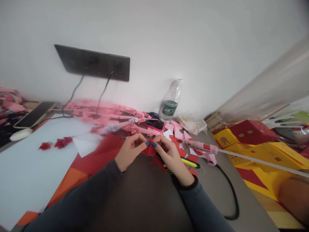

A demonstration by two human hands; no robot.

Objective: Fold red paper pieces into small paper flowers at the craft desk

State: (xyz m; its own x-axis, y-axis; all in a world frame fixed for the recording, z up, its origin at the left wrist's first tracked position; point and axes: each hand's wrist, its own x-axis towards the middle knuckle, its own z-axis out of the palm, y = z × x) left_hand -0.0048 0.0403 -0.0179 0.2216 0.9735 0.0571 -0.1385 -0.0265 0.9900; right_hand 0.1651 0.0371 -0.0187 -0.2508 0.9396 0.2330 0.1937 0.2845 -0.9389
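Both hands meet near the middle of the desk around a small piece of red paper (150,150). My left hand (131,149) pinches its left side between thumb and fingers. On the other side my right hand (167,153) grips it the same way, thumbs almost touching. The paper looks creased, though fingers hide part of it. Just right of my right hand lie a pink glue gun (199,146) with a long glue stick in its back and a yellow utility knife (190,162). Red and pink paper scraps (177,132) are scattered behind.
A water bottle (170,103) stands against the wall, near a phone (154,123). Pink paper flowers (116,111) lie along the back. White sheets (38,167) and red paper flowers (63,141) are at left. Yellow boxes (270,154) stand right; a black cable (235,193) curls nearby.
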